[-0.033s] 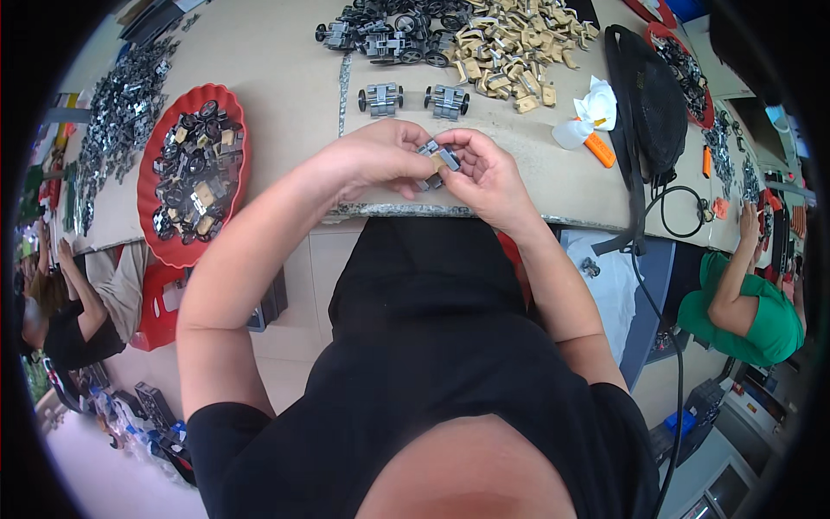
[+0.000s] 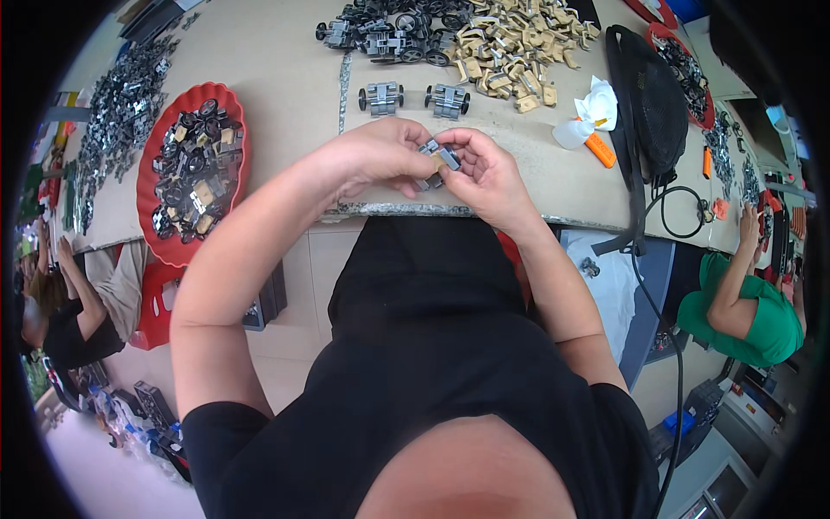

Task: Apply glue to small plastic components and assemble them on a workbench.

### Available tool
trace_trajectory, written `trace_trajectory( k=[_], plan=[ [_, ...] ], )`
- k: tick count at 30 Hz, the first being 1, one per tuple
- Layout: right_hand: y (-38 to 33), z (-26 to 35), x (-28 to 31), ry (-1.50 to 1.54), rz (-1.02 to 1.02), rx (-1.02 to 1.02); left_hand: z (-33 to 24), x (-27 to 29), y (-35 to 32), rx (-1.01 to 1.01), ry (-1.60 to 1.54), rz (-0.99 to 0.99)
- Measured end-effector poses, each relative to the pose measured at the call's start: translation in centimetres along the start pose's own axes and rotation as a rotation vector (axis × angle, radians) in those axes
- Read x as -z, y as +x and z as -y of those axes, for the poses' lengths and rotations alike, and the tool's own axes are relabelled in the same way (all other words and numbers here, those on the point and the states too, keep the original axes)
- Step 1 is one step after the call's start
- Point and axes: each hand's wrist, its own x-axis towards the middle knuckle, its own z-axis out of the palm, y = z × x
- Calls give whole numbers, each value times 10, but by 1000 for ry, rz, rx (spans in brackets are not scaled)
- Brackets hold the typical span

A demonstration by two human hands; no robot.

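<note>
Over the table's near edge, my left hand (image 2: pixel 389 158) and my right hand (image 2: pixel 481 169) close together on a small grey toy chassis (image 2: pixel 448 158) with a tan piece at its middle. Fingers cover much of it, so its full shape is hidden. Just beyond my hands, two grey toy chassis with black wheels stand side by side, a left one (image 2: pixel 381 99) and a right one (image 2: pixel 447 101). Farther back lie a heap of black-wheeled grey chassis (image 2: pixel 389 35) and, to its right, a heap of tan plastic pieces (image 2: pixel 510 52).
A red scalloped tray (image 2: pixel 242 130) of mixed parts stands at left, with loose grey parts (image 2: pixel 121 104) beyond. At right lie an orange-handled tool (image 2: pixel 600 150), white tissue (image 2: pixel 598 105), a black bag (image 2: pixel 654 104) and a cable (image 2: pixel 680 346). People work at both sides.
My left forearm and elbow have shifted slightly outward to the left. Both hands keep their hold on the chassis, almost in the same place.
</note>
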Motion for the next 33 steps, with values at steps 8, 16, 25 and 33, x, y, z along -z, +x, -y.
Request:
trace_trajectory(
  k=[8, 16, 25, 33],
  plan=[
    [2, -12, -4, -142, -107, 166, -12, -1, 8, 85, 61, 9],
    [1, -15, -5, -123, -150, 124, -15, -5, 11, 53, 142, -16],
    [4, -9, -9, -6, -237, 189, -17, -4, 1, -3, -10, -59],
    [2, -5, -3, 33, -133, 41, 9, -14, -11, -159, -276, -105]
  ],
)
